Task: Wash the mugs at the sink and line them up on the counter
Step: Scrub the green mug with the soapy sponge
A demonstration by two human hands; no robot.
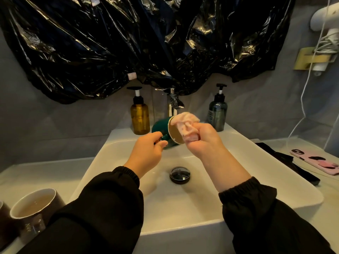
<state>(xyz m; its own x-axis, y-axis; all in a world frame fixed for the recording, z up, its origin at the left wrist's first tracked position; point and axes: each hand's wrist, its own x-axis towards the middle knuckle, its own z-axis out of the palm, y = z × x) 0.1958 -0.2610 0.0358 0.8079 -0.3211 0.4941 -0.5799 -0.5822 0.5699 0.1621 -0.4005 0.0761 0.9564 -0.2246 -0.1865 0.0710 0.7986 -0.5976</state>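
My left hand [148, 151] grips the handle of a dark green mug [162, 128] and holds it tipped on its side over the white sink [183, 208], mouth toward me. My right hand [203, 138] clutches a pink cloth [185, 123] against the mug's gold rim. Under the faucet [173, 103] the mug hangs above the basin. A dark brown mug [34, 208] with a pale inside stands on the counter at the lower left; the edge of a second dark mug [3, 217] shows beside it.
An amber pump bottle [139, 116] and a dark grey pump bottle [217, 112] flank the faucet. The drain plug [179, 174] sits mid-basin. On the right counter lie a pink phone [315, 160] and a black object [288, 162]. Black plastic sheeting [128, 43] covers the wall above.
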